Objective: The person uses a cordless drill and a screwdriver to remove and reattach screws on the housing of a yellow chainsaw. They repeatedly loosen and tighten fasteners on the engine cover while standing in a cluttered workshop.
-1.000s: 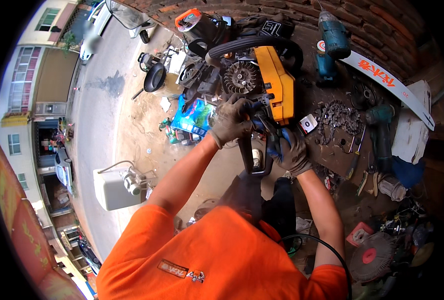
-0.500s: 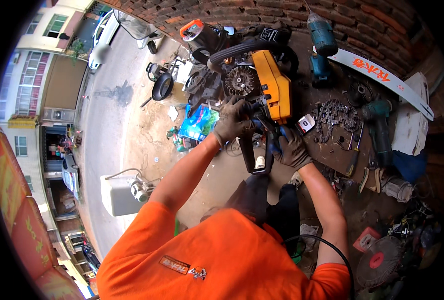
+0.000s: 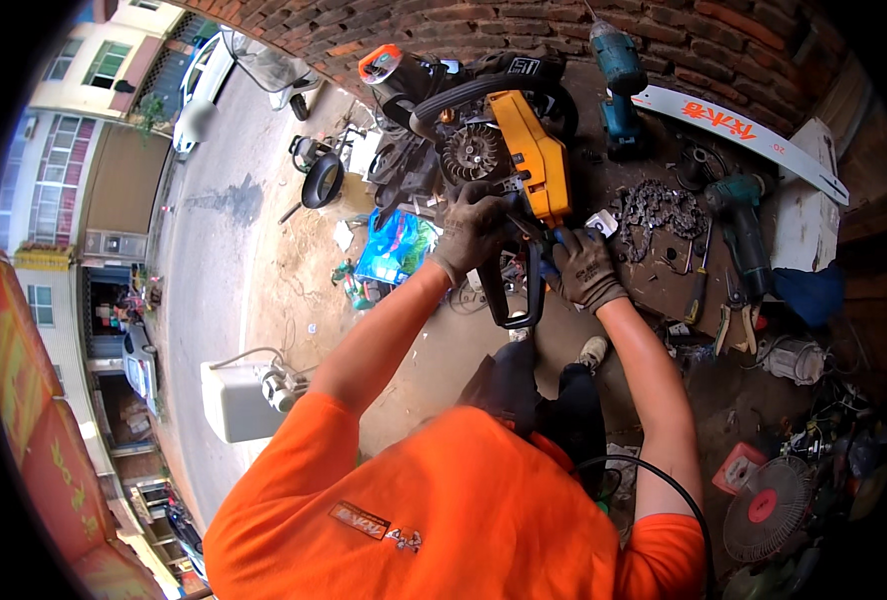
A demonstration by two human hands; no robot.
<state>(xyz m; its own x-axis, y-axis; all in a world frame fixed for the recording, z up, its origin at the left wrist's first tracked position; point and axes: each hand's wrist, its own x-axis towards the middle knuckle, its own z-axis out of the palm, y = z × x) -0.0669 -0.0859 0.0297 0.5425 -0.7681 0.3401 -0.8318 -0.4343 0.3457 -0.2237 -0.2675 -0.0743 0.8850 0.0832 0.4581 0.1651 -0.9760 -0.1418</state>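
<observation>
A partly dismantled yellow chainsaw (image 3: 534, 155) lies on the cluttered bench, its finned flywheel (image 3: 469, 152) exposed and its black rear handle (image 3: 524, 318) pointing toward me. My gloved left hand (image 3: 472, 225) is closed at the left of the saw's rear end; what its fingers grip is hidden. My gloved right hand (image 3: 586, 268) is closed round a blue-handled tool (image 3: 556, 245), which looks like pliers, angled into the rear handle area. A small white box (image 3: 602, 222) and a pile of saw chain (image 3: 654, 215) lie right of my right hand.
A white guide bar (image 3: 744, 130), two teal power tools (image 3: 619, 75) and hand tools (image 3: 704, 285) crowd the bench against a brick wall (image 3: 714, 40). A black pan (image 3: 324, 180) and blue bag (image 3: 394, 248) sit left. A white container (image 3: 239, 400) and fan guard (image 3: 764, 505) are lower down.
The bench and saw appear higher in the view, shifted slightly left. Both my hands stay at the saw's rear; my right hand and tool have shifted upward with the view.
</observation>
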